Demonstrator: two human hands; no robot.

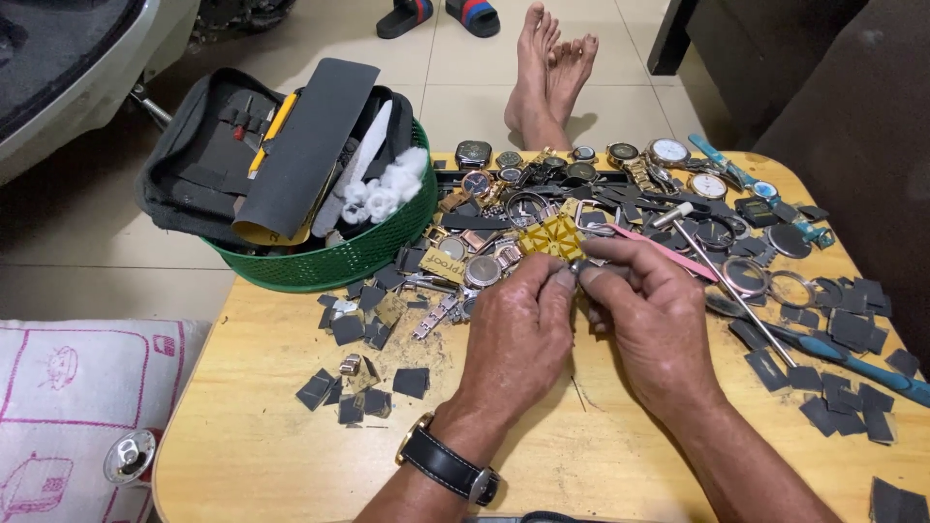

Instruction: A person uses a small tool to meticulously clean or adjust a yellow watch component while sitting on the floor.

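Tiled floor under a small wooden table (262,455) strewn with watches and dark sandpaper scraps. Left hand (513,339) and right hand (651,324) pinched together on a small metal watch part (579,267) mid-table; green basket (339,261) at far-left corner.

A small tan rectangular label (444,264) with dark lettering lies just right of the green basket (320,266). A sheet of yellow patterned square stickers (550,235) lies farther right of it, among watches.
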